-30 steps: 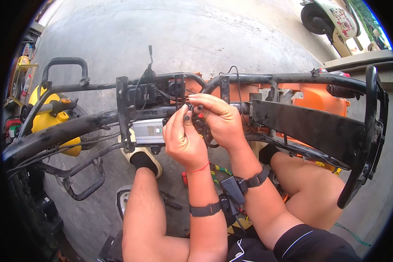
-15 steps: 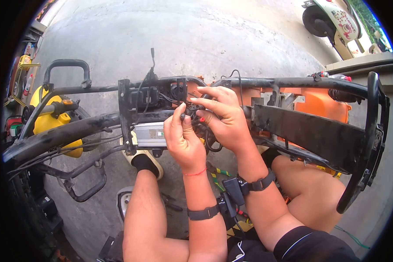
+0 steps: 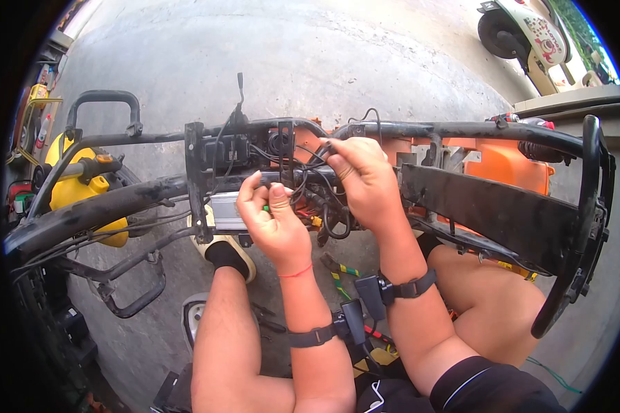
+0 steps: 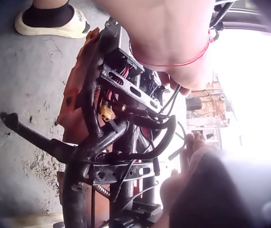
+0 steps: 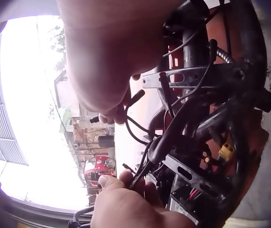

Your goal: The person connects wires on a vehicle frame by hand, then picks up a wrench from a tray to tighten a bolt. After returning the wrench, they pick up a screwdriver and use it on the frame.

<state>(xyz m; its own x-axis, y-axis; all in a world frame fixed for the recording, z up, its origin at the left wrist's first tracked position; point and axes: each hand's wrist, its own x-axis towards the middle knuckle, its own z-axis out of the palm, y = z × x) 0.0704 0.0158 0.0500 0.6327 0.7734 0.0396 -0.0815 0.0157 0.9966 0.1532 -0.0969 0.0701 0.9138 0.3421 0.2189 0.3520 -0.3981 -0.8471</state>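
Note:
Over the middle of a black tubular frame (image 3: 461, 129), my right hand (image 3: 368, 182) pinches a thin black cable (image 5: 95, 119) whose end pokes out past the fingertips. Lower and to the left, my left hand (image 3: 277, 224) is bent at the fingers. In the right wrist view the left thumb and fingers pinch a black cable (image 5: 139, 176). A loose cable with a thick black end (image 5: 136, 95) curves up beside the right hand. Behind the left hand sits a silver finned box (image 3: 229, 212). More black wires (image 3: 317, 180) bunch between the hands.
A yellow connector (image 5: 227, 152) hangs inside the frame. Orange panels (image 3: 506, 162) lie behind the frame at right, a yellow part (image 3: 76, 182) at left. Green-and-yellow-handled pliers (image 3: 337, 275) lie on the floor between the legs. A white scooter (image 3: 530, 38) stands at far right.
The hands, close together around black and red-tipped connector ends a second ago, have separated. My left hand has moved down and left; the right has shifted slightly right, its extended fingers closing to a pinch.

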